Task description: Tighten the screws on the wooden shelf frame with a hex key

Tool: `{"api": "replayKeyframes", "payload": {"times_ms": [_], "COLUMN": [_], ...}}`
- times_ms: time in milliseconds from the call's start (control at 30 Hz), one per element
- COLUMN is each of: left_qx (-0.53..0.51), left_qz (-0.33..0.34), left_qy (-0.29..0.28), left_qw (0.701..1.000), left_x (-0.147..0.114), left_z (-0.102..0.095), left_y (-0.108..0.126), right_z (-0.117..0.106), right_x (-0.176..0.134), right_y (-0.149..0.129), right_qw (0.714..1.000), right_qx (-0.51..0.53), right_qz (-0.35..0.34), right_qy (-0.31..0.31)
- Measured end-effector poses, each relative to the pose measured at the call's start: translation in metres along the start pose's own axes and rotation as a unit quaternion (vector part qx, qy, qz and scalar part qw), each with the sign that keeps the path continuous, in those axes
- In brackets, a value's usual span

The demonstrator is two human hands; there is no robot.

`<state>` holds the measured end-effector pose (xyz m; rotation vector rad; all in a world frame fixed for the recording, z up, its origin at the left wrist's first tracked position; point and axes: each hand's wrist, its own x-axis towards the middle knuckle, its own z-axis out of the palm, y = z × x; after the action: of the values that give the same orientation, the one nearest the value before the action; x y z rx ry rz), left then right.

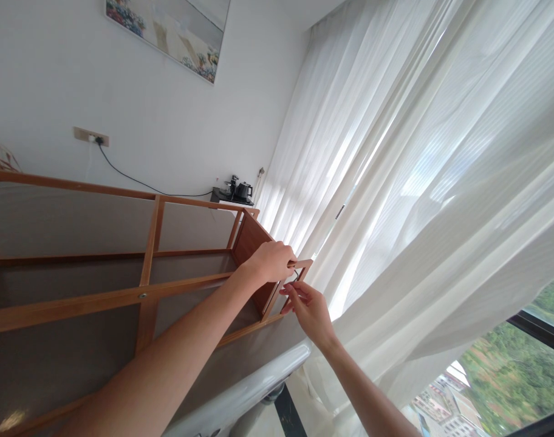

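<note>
A reddish-brown wooden frame [143, 297] with crossbars and a solid end panel [254, 240] stretches in from the left. At its far right end, my left hand [272, 261] is closed over the top of the end piece [305, 264], its fingertips partly hidden. Just below, my right hand [310, 308] has thumb and forefinger pinched together beside the end piece. A thin dark bent rod [297, 275], looking like a hex key, shows at the right fingers; its ends are hard to make out. A bolt head [143, 295] sits in the middle rail.
White sheer curtains [372, 200] hang close along the right, before a window. Behind the frame, a black kettle [244, 191] stands on a small cabinet, with a cord [140, 181] running to a wall socket [91, 136]. A glossy white rounded edge [249, 388] lies below my hands.
</note>
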<state>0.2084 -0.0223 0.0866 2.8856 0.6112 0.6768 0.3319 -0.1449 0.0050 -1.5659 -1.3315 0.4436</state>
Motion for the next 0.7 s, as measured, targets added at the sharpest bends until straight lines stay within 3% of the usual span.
{"api": "replayKeyframes", "payload": {"times_ms": [433,600,700], "left_qx": [-0.011,-0.001,0.001], "left_qz": [0.027,0.025,0.027], "left_qy": [0.006,0.004,0.006], "left_qw": [1.000,1.000,1.000], "left_x": [0.002,0.001,0.001], "left_z": [0.005,0.004,0.005], "left_y": [-0.005,-0.004,-0.004], "right_z": [-0.012,-0.023,-0.034], "right_x": [0.014,0.015,0.016], "right_y": [0.010,0.012,0.009], "right_qw": [0.985,0.956,0.916], "right_qx": [-0.158,-0.269,-0.369], "right_qz": [-0.065,-0.110,-0.153], "right_qy": [0.025,0.028,0.039]}}
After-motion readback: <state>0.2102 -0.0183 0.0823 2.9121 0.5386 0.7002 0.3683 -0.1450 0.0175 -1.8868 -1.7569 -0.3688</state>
